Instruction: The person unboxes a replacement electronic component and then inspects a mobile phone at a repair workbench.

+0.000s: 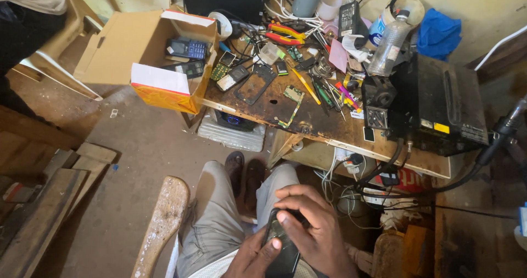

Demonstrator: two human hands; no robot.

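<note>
A black mobile phone (282, 253) lies in my lap, held between both hands. My left hand (252, 256) cups it from below with the thumb on its face. My right hand (310, 223) curls over its top edge, fingers pressed against it. My knees in grey trousers (219, 212) point toward a worn wooden workbench (313, 121). On the bench lie a green circuit board (293, 95), a dark phone back cover (256, 84), a yellow-handled tool (305, 85) and red-handled pliers (282, 36).
An open cardboard box (159, 58) with several old phones stands at the bench's left end. A black machine (439, 107) with cables sits at the right, a clear plastic bottle (388, 44) behind it. A wooden chair arm (162, 223) and planks (44, 212) lie to my left.
</note>
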